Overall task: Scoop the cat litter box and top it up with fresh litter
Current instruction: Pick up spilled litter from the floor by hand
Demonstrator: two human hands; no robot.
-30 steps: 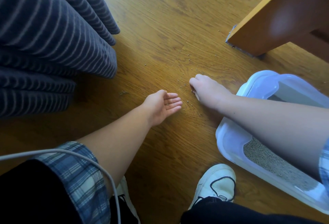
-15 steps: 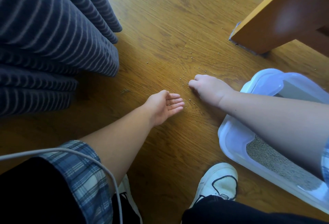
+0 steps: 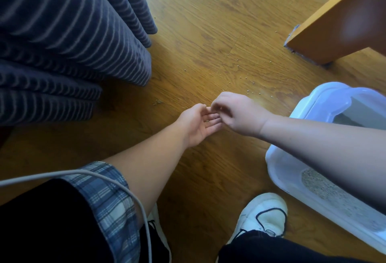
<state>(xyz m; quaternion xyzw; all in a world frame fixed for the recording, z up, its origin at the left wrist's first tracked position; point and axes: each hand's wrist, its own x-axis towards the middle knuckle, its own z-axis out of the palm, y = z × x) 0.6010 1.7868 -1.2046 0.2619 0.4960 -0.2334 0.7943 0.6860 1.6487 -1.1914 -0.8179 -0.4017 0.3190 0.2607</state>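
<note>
A white litter box (image 3: pixel 284 170) with grey litter (image 3: pixel 321 187) stands on the wooden floor at the right, partly hidden by my right forearm. Loose litter grains (image 3: pixel 246 78) are scattered on the floor beyond my hands. My left hand (image 3: pixel 198 124) is held palm up and cupped, with a few grains lying on its fingers. My right hand (image 3: pixel 240 112) is above those fingers, its fingertips pinched together and touching them. No scoop or litter bag is in view.
A dark striped sofa (image 3: pixel 73 39) fills the left. An orange wooden furniture corner (image 3: pixel 334 22) stands at the top right. My two white shoes (image 3: pixel 263 216) are at the bottom, and a white cable (image 3: pixel 117 181) crosses my left sleeve.
My right hand has lifted off the floor and moved left to my left palm with pinched fingers. My left hand has stayed cupped in place.
</note>
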